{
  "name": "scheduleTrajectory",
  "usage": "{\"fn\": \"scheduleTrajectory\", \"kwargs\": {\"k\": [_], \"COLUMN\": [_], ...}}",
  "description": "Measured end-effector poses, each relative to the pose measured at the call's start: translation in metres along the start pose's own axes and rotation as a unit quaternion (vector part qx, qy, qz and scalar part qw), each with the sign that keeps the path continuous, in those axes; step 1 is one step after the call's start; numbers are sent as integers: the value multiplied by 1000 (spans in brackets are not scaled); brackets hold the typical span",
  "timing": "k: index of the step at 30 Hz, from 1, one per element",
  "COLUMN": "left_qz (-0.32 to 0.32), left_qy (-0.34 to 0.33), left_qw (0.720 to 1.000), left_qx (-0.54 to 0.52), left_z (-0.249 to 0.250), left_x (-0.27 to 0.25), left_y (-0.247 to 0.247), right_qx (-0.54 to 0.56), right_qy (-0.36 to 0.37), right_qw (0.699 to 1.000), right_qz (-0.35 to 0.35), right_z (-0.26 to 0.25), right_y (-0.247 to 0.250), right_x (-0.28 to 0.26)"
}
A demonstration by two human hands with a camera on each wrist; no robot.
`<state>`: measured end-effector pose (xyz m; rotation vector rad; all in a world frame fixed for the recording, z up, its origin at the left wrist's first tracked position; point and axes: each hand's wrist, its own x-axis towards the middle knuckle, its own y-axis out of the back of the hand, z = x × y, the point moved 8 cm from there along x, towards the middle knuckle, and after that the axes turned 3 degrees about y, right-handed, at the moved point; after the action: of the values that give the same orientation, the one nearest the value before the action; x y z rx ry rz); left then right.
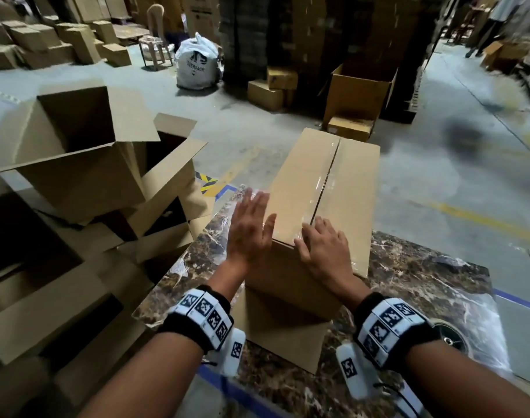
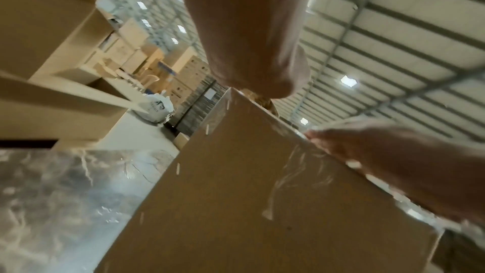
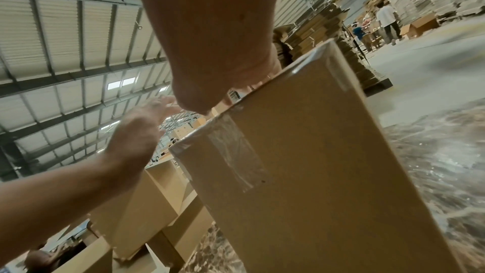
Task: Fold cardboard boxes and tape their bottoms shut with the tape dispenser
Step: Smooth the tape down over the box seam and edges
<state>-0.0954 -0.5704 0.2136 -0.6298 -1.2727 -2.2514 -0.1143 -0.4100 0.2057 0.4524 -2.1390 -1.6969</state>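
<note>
The tape dispenser cannot be made out. The taped box [image 1: 324, 188] is stood on the marble table [image 1: 423, 276], long axis running near to far. The right hand [image 1: 324, 248] is pressed flat on the near top edge; the left hand [image 1: 251, 227] is held open, fingers straight, beside the box's left side.

White sack [image 1: 197, 66] beside plastic chair [image 1: 155, 40] on floor.

The box [image 1: 327, 188] is plain matt brown cardboard, and the clear tape [image 1: 325, 179] down its seam is shiny and a bit wrinkly. The table [image 1: 414, 279] looks like glossy dark marble with white veins. The floor [image 1: 438, 164] is dull grey concrete, and the bag [image 1: 197, 63] is white woven plastic.
</note>
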Motion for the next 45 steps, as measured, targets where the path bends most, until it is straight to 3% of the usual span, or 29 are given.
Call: {"fn": "scheduleTrajectory", "kwargs": {"k": [2, 4, 10, 15, 19, 22, 25, 28, 33, 37, 39, 42, 45], "left_qz": [-72, -103, -92, -69, -66, -69, -59, -59, -85, -134, -159, -135, -150], "left_qy": [-66, -90, -143, -172, -175, -120, -74, -89, -121, -74, -33, 110, 287], "left_qw": [994, 988, 982, 981, 981, 990, 995, 994, 988, 988, 983, 964, 908], "left_qx": [45, 69, 78, 65, 48, 37, 29, 34, 40, -13, -86, -199, -268], "left_z": [-3, -14, -19, -16, -14, -12, -12, -16, -12, -14, -17, -41, -74], "left_x": [0, -8, -13, -12, -13, -9, -7, -9, -7, -6, 8, 56, 104], "left_y": [-19, -31, -36, -35, -33, -36, -38, -37, -38, -35, -28, -20, -40], "right_qx": [19, 16, -75, -128, -106, -98, -69, -64, -58, -29, 48, 164, 275], "right_qy": [27, 56, 89, 87, 26, -53, -141, -158, -196, -225, -282, -383, -448], "right_qw": [999, 998, 991, 985, 992, 993, 988, 985, 979, 974, 957, 901, 839], "right_qz": [28, 17, -71, -73, -66, -50, -16, -17, -16, -10, 40, 124, 139], "right_z": [-19, -36, -23, 24, 51, 55, 27, 0, 41, 44, 59, 101, 133], "right_y": [5, -4, -33, -28, -27, -25, -25, -32, -30, -26, -16, 6, 14], "right_x": [11, 19, 13, -23, -51, -50, -31, -11, -38, -45, -45, -44, -35]}}
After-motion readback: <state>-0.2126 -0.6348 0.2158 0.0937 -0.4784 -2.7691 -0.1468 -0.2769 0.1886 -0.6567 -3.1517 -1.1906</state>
